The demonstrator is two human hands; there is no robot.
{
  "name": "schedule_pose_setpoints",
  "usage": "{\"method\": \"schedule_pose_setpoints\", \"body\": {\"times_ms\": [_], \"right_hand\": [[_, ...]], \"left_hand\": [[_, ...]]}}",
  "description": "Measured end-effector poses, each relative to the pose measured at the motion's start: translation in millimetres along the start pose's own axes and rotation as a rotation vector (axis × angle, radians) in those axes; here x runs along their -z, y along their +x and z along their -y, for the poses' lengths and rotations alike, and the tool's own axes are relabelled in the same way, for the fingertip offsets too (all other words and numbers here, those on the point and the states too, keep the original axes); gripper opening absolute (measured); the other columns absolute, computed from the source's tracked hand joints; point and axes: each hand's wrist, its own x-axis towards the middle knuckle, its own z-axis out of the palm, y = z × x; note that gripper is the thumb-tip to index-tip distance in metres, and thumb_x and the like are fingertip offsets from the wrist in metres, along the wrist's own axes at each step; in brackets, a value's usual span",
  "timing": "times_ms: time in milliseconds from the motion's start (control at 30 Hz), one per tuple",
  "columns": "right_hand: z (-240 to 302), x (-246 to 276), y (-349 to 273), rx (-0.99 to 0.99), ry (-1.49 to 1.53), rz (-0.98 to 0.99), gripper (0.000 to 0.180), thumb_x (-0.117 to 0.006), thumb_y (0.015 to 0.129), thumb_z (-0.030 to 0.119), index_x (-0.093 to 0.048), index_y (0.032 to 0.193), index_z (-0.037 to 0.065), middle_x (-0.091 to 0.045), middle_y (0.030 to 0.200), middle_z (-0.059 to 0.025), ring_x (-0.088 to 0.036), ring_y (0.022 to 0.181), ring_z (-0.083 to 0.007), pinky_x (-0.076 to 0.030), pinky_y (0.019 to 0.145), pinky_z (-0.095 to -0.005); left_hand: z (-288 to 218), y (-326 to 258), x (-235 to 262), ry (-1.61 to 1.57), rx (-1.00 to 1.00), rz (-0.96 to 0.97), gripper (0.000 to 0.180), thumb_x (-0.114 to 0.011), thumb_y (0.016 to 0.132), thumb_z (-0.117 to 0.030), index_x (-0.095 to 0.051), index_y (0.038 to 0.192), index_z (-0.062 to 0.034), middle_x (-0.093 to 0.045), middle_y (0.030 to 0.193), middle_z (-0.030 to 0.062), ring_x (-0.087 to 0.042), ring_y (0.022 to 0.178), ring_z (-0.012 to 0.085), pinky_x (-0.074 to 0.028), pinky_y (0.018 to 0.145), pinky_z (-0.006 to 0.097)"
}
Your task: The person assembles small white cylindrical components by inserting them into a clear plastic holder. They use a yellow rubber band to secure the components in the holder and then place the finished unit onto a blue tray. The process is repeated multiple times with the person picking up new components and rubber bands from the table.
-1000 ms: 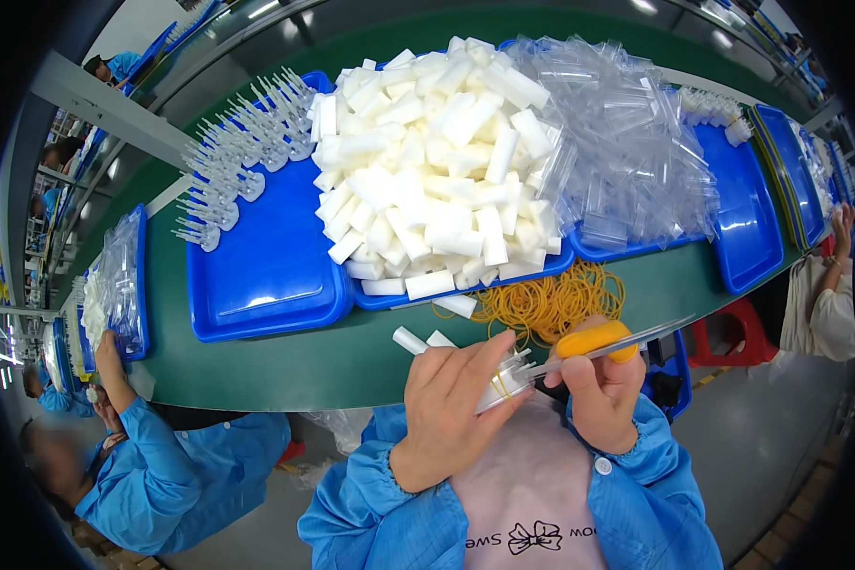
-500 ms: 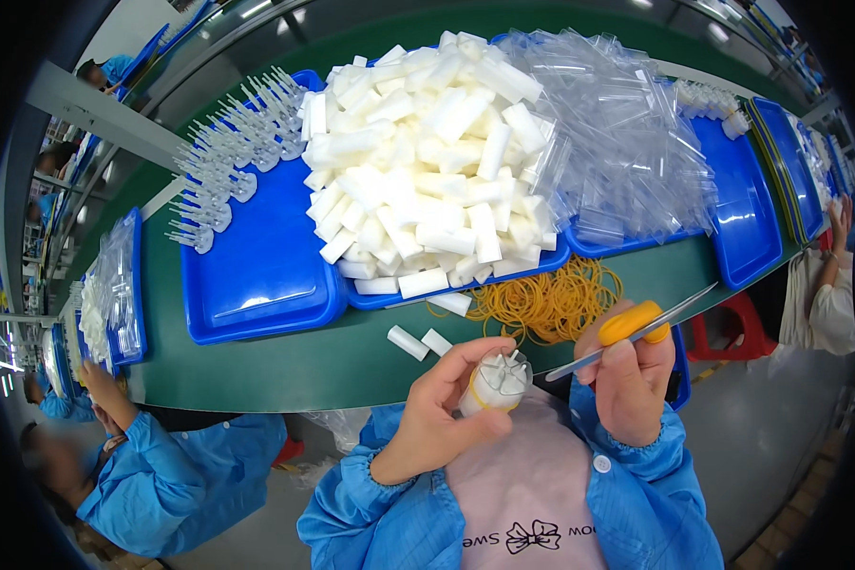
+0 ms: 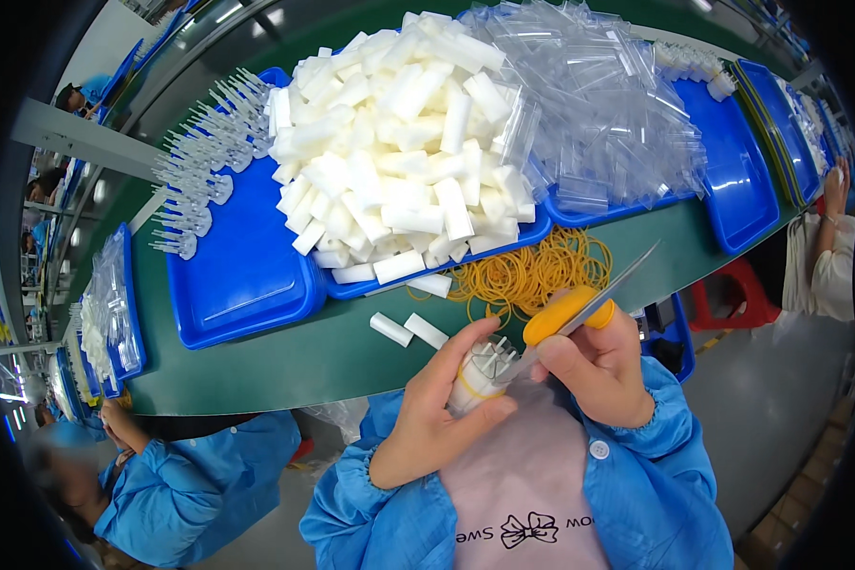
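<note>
My left hand (image 3: pixel 432 413) is closed around a short white cylinder (image 3: pixel 472 391) in a clear sleeve, with a yellow rubber band about it and thin white prongs standing up inside its upper end. In my right hand (image 3: pixel 603 366) is a long, thin metal tool with a thick yellow grip (image 3: pixel 559 315); its exact kind is unclear. The tool's lower end is at the cylinder's upper rim, and its pointed end slants up to the right. Two loose white foam tubes (image 3: pixel 390 330) lie on the green table (image 3: pixel 247 370) beyond my left hand.
A big heap of white foam tubes (image 3: pixel 380 180) fills a blue tray ahead. Clear plastic sleeves (image 3: pixel 598 114) are piled to its right, yellow rubber bands (image 3: pixel 532 271) in front. Pronged white parts (image 3: pixel 195 180) line another blue tray (image 3: pixel 242 285). A co-worker's blue sleeve (image 3: pixel 176 475) shows at left.
My right hand has moved slightly left with the tool, whose lower end now meets the cylinder's rim. The cylinder is tilted more toward the right. The whole view has shifted slightly.
</note>
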Motion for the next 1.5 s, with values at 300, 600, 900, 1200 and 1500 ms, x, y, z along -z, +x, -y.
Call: {"method": "schedule_pose_setpoints", "body": {"times_ms": [300, 600, 900, 1200, 1500], "right_hand": [[-9.4, 7.0, 5.1, 0.135, -0.359, 0.0, 0.011, -0.061, 0.082, 0.003, -0.061, 0.092, -0.001, -0.063, 0.081, -0.0078, -0.06, 0.067, -0.0125, -0.047, 0.06, -0.0251], [-5.7, 10.5, 7.1, 0.105, -0.41, 0.027, 0.012, -0.062, 0.082, 0.004, -0.062, 0.093, 0.0, -0.063, 0.077, -0.0069, -0.06, 0.066, -0.0119, -0.046, 0.059, -0.0246], [4.0, 7.0, 6.3, 0.005, -0.113, 0.013, 0.011, -0.059, 0.086, 0.004, -0.062, 0.095, -0.002, -0.063, 0.085, -0.0076, -0.06, 0.074, -0.0124, -0.05, 0.067, -0.027], [3.6, 9.0, 7.2, 0.251, -0.49, 0.141, 0.013, -0.063, 0.083, 0.007, -0.063, 0.095, 0.0, -0.062, 0.083, -0.0087, -0.061, 0.073, -0.0162, -0.046, 0.061, -0.028], [12.5, 22.0, 1.4, 0.088, -0.145, 0.02, 0.016, -0.061, 0.085, 0.004, -0.06, 0.1, -0.002, -0.063, 0.087, -0.0063, -0.06, 0.077, -0.0133, -0.049, 0.067, -0.027]], "left_hand": [[-0.4, 2.6, -4.8, 0.313, -0.057, -0.078, 0.063, -0.074, 0.071, -0.007, -0.045, 0.127, -0.0006, -0.055, 0.114, 0.0145, -0.056, 0.104, 0.0234, -0.044, 0.089, 0.031], [1.2, 2.8, -3.6, 0.438, -0.121, -0.112, 0.064, -0.074, 0.07, -0.007, -0.045, 0.127, -0.0007, -0.056, 0.112, 0.0138, -0.056, 0.101, 0.0235, -0.044, 0.087, 0.032], [-1.9, 3.2, -3.2, 0.15, -0.001, 0.047, 0.07, -0.075, 0.076, -0.013, -0.038, 0.134, 0.0029, -0.054, 0.121, 0.014, -0.052, 0.111, 0.0195, -0.041, 0.093, 0.031], [5.8, 1.1, -4.7, -0.284, 0.15, 0.134, 0.066, -0.071, 0.079, -0.013, -0.038, 0.134, 0.0006, -0.05, 0.121, 0.011, -0.05, 0.111, 0.0188, -0.037, 0.096, 0.03], [3.5, 3.4, -2.7, -0.482, 0.207, 0.149, 0.07, -0.074, 0.077, -0.013, -0.037, 0.134, 0.0006, -0.048, 0.122, 0.0082, -0.049, 0.112, 0.0155, -0.036, 0.097, 0.028]]}}
